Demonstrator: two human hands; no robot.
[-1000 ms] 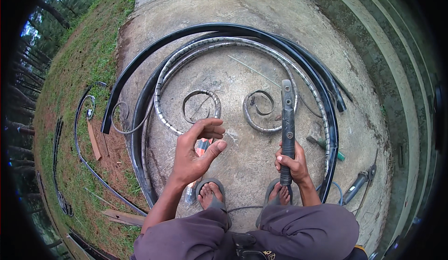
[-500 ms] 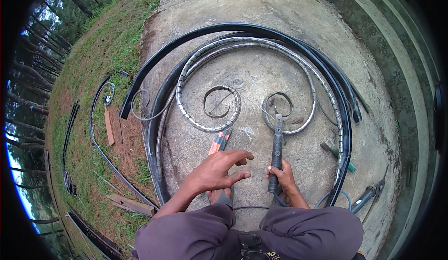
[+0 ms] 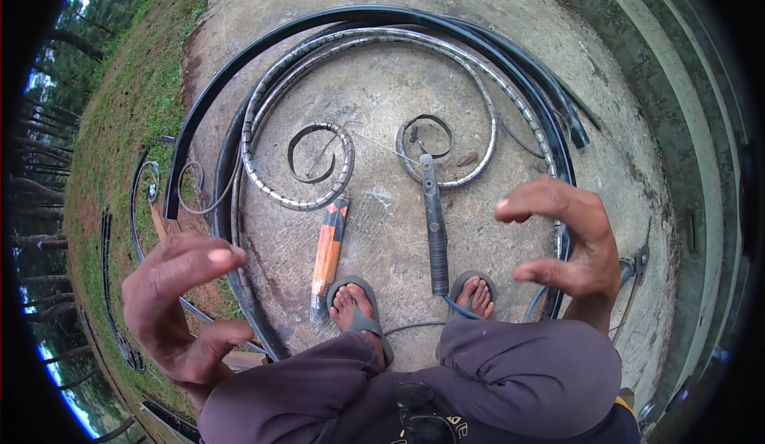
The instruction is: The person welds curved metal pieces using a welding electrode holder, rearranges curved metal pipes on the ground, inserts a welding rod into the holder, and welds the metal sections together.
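Raised in the air at the lower left, my left hand [image 3: 179,300] holds nothing, its fingers curved and apart from the thumb. My right hand [image 3: 570,241] hovers at the right in a similar open curl, also without anything in it. Between them a black welding electrode holder [image 3: 437,241] lies on the concrete, a thin rod [image 3: 382,147] clamped in its head and a blue cable [image 3: 458,308] trailing from its grip. Left of it lies a long orange-and-black packet [image 3: 327,245]. Beyond stretches a metal bar wrapped in silvery bands [image 3: 248,125], curled into two scrolls.
Around the scrolls run curved black bars [image 3: 182,137] on the concrete slab [image 3: 382,93]. My sandalled feet [image 3: 356,304] flank the holder's lower end. At the far right lies a dark long-handled tool [image 3: 640,262]. Grass [image 3: 119,173] with other bent metal pieces borders the left side.
My right hand has let go of the electrode holder, which now lies on the ground, and has risen to the right. My left hand has swung out left, away from the packet.
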